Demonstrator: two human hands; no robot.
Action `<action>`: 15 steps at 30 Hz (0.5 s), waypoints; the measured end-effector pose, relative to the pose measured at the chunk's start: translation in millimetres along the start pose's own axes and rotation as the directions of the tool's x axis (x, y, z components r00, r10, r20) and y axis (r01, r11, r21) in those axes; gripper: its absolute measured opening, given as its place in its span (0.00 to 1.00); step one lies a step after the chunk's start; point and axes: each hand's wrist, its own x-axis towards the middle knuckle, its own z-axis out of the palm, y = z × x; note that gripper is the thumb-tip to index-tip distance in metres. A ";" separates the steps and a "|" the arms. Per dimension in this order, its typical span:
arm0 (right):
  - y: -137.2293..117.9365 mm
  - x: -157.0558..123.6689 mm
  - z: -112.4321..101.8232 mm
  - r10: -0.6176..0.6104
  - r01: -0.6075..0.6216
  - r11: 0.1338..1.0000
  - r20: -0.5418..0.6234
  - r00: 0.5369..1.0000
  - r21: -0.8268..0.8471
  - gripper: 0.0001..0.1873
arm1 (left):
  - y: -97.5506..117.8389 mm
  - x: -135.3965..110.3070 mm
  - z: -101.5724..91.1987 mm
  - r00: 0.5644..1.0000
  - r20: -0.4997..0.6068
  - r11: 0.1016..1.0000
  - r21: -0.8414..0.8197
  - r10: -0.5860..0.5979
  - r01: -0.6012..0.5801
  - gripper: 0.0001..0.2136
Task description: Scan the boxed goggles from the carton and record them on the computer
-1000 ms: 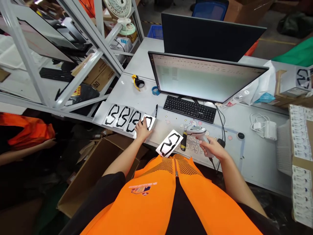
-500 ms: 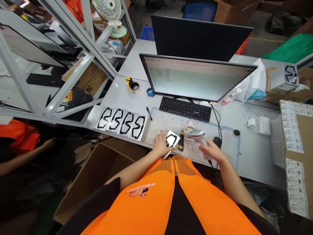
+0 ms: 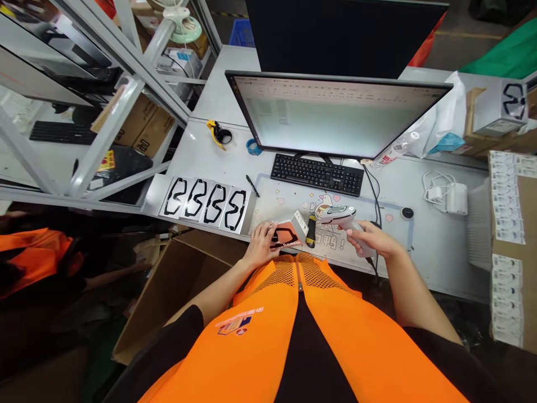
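Four flat packets (image 3: 215, 201) lie in a row at the near left of the desk (image 3: 218, 162), with a fifth packet (image 3: 285, 236) mid-desk, two monitors (image 3: 335, 115), two keyboards (image 3: 316, 174) and one scanner (image 3: 338, 215).

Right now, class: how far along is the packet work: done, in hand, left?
Done: four packets lie in a row at the desk edge. In hand: the left hand holds a fifth packet, the right hand grips the scanner beside it. Left: that packet is not yet in the row.
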 end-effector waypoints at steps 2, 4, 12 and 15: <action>-7.8 3.7 0.7 -0.002 0.003 1.000 0.031 1.000 -0.019 0.31 | -3.6 -0.8 0.8 0.999 -0.028 1.000 0.001 0.023 -0.023 0.43; -14.8 8.1 3.6 -0.010 0.011 0.999 0.039 0.999 -0.031 0.31 | -5.1 -0.2 1.7 0.998 -0.046 0.999 -0.003 0.039 -0.040 0.42; -9.3 24.8 6.2 -0.018 0.013 0.989 -0.034 0.999 -0.144 0.27 | -0.5 -5.3 6.4 0.997 -0.076 0.998 -0.058 0.001 -0.005 0.45; 17.0 42.5 5.9 -0.052 -0.101 0.884 -0.310 0.949 -0.457 0.24 | 6.0 4.4 8.3 0.980 -0.063 0.973 -0.142 -0.191 0.180 0.52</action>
